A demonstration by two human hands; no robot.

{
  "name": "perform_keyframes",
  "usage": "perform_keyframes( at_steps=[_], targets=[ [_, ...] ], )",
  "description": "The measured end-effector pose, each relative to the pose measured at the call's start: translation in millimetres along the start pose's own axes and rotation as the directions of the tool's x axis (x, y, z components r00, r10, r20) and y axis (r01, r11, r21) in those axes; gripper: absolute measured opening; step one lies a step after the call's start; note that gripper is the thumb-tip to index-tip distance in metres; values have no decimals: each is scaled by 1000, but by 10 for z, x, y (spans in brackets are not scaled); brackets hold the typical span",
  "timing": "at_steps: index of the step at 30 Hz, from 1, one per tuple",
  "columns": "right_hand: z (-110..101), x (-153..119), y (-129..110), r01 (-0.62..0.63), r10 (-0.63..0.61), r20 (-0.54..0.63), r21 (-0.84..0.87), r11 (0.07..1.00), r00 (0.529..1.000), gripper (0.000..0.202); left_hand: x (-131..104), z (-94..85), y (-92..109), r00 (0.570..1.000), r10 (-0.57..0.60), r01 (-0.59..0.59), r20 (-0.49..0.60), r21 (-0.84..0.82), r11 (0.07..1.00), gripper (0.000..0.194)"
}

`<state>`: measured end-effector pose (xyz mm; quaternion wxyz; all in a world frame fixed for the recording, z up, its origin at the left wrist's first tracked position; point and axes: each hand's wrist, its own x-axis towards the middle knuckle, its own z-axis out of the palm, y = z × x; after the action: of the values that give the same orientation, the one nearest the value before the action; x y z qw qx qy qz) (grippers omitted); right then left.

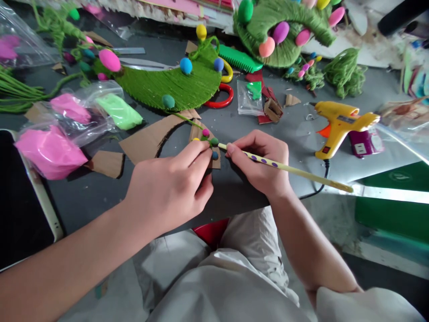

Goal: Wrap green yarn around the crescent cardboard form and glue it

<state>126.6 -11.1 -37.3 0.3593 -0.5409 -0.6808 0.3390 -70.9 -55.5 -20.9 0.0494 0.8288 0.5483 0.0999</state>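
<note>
My left hand (170, 183) is closed around a small cluster of coloured balls (213, 142) on a thin green strand (191, 119). My right hand (263, 163) pinches a pale yellow stick with purple dots (295, 170); its tip touches or nearly touches a dark green ball of the cluster. Beyond my hands lies a green yarn-wrapped crescent (167, 87) with blue, teal and yellow balls on it. The strand runs from the crescent's lower edge to my left fingers. Cut cardboard (147, 136) lies partly under my left hand.
A yellow glue gun (343, 123) with a black cord lies right. Bags of pink clay (52, 150) and green clay (119, 111), and a dark tablet (23, 201), are left. Red-handled scissors (223, 98), a green comb (239, 58) and another yarn-wrapped piece (281, 51) sit behind.
</note>
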Motion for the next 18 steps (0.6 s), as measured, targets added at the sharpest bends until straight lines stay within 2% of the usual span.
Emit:
perform_keyframes(
  at_steps=[4, 8, 12, 15, 18],
  targets=[
    [1, -1, 10, 20, -20, 37, -20, 1000, 999, 15, 0, 0, -6, 1000, -6, 6, 16, -5, 1000, 41],
    [-5, 1, 18, 5, -5, 10, 8, 1000, 1000, 15, 8, -7, -13, 1000, -15, 16, 24, -34, 999, 41],
    [-9, 6, 20, 16, -16, 53, -2, 1000, 998, 16, 19, -16, -15, 999, -31, 32, 31, -40, 999, 42],
    [-8, 9, 12, -4, 4, 21, 15, 1000, 1000, 16, 18, -13, -20, 999, -31, 32, 36, -41, 999, 41],
    [-7, 13, 2, 10, -10, 36, 8, 1000, 999, 16, 12, -9, -27, 999, -27, 30, 45, -49, 998, 43]
  ],
)
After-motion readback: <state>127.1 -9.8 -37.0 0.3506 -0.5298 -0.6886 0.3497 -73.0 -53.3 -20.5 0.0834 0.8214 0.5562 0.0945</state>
